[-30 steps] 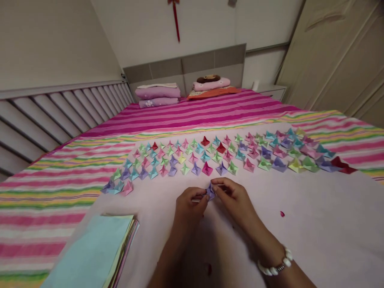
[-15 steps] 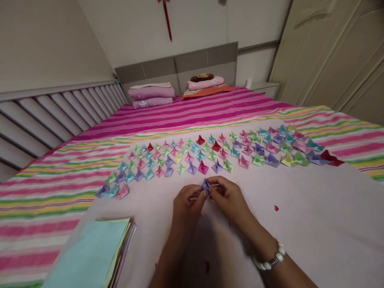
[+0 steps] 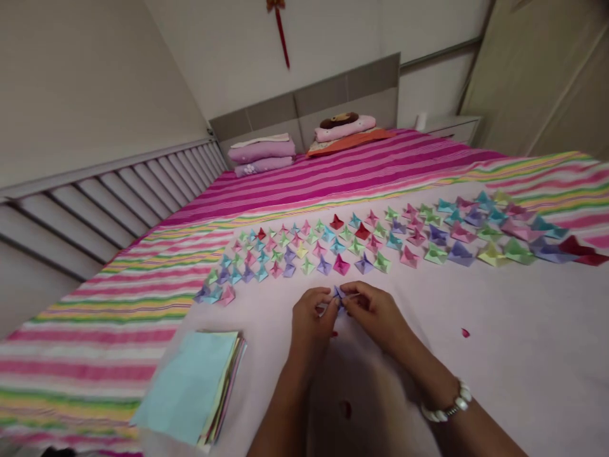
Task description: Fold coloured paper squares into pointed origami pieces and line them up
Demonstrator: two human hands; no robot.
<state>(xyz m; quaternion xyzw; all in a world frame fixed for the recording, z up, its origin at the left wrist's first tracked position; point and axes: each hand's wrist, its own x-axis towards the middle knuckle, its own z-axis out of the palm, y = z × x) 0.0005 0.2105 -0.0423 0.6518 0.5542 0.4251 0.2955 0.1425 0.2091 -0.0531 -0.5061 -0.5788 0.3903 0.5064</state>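
Observation:
A small purple paper boat [image 3: 339,294] is pinched between both sets of fingertips, just in front of the rows of folded boats. My left hand [image 3: 311,317] grips its left side, fingers curled and thumb pressed against it. From the right, my right hand [image 3: 373,311] holds the other side between thumb and index finger; a white beaded bracelet [image 3: 450,406] circles that wrist. Fingers hide part of the boat. Beyond the hands stand several rows of coloured paper boats, among them a magenta boat [image 3: 341,264] and a purple boat [image 3: 364,263].
At the left lies a stack of coloured paper [image 3: 190,384], light blue on top. Small red pieces, one a red scrap [image 3: 465,332], lie on the pale sheet [image 3: 499,381]. Folded purple bedding [image 3: 264,152] sits by the headboard [image 3: 349,89]. A slatted rail [image 3: 143,184] runs along the left.
The view has turned left, so everything sits further right in the picture. Both hands keep hold of the purple paper boat, with only slight finger movement.

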